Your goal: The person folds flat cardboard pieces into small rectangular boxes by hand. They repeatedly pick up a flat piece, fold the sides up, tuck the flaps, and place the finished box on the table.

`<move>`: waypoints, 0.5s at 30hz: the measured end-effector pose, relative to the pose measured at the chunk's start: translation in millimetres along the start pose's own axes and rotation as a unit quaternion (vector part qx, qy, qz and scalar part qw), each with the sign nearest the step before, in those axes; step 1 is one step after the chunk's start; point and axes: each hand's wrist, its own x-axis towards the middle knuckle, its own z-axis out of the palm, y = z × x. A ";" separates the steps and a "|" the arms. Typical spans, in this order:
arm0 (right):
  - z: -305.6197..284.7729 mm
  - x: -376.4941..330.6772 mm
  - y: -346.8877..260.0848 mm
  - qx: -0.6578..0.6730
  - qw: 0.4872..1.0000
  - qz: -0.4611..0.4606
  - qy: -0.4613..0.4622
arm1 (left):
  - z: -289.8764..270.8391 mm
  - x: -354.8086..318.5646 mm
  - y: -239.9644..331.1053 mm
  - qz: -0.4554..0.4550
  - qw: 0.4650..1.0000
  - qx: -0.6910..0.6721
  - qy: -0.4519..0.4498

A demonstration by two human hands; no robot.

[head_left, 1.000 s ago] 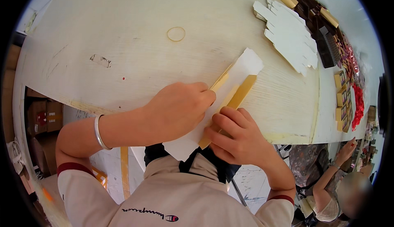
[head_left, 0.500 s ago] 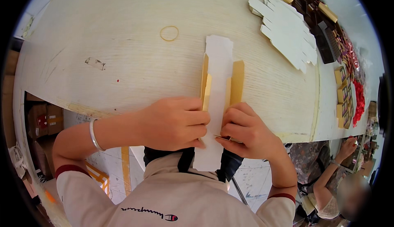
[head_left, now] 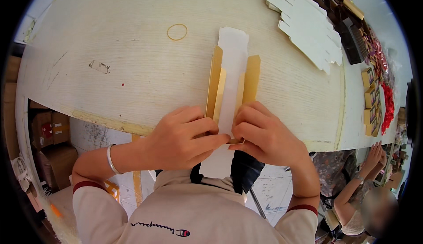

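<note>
Gold-and-white carton blank (head_left: 233, 50): straddling the worktable's (head_left: 132, 59) near edge.
Left hand (head_left: 185, 134): fingers curling together, pinching its left wall (head_left: 214, 76).
Right hand (head_left: 269, 136): pinching the right wall (head_left: 252, 76), apparently keeping both walls upright.

The carton (head_left: 229, 92) is smooth paperboard with satiny flaps (head_left: 252, 78), the bangle (head_left: 109, 159) polished metal.

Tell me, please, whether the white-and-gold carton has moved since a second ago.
Yes: the white-and-gold carton has swung leftward, its far end now farther from the stack of flat white cards.
</note>
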 end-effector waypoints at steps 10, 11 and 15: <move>15.2 50.2 -9.7 -0.089 0.996 0.000 0.025 | -34.2 -21.2 -26.0 -0.032 0.999 0.012 0.003; 12.5 62.9 -38.2 -0.112 0.993 0.022 0.031 | -50.4 -29.8 -23.3 -0.021 1.000 0.000 0.007; 5.4 85.9 -169.4 0.102 0.976 -0.059 0.183 | -140.7 -58.3 2.0 0.033 0.998 -0.033 0.049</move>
